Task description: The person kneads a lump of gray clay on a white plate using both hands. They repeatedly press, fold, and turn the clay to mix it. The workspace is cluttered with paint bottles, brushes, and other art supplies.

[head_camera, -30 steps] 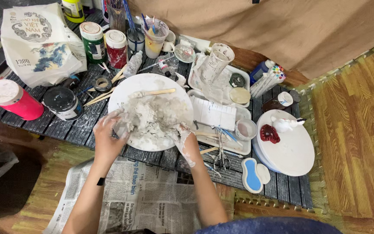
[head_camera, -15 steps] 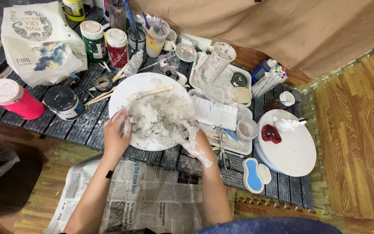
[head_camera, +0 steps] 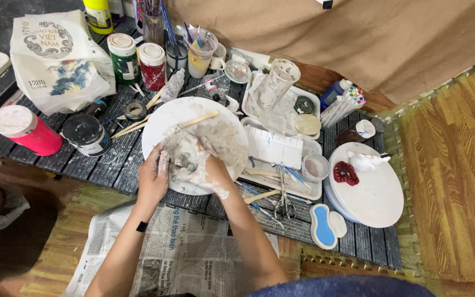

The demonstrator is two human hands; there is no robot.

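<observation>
Crowded counter (head_camera: 56, 159): wet clay (head_camera: 193, 157) is clamped between both hands (head_camera: 185, 168) on the plate (head_camera: 163, 118), which could be shoved into nearby jars (head_camera: 86, 135).

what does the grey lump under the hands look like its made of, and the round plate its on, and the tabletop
Grey lump: probably wet clay or paper pulp; matte, lumpy, smearing onto the left hand and right hand.
Round white plate: smooth and rigid, plastic or ceramic, can't tell which.
Tabletop: dark slats with gaps, likely painted wood.
</observation>
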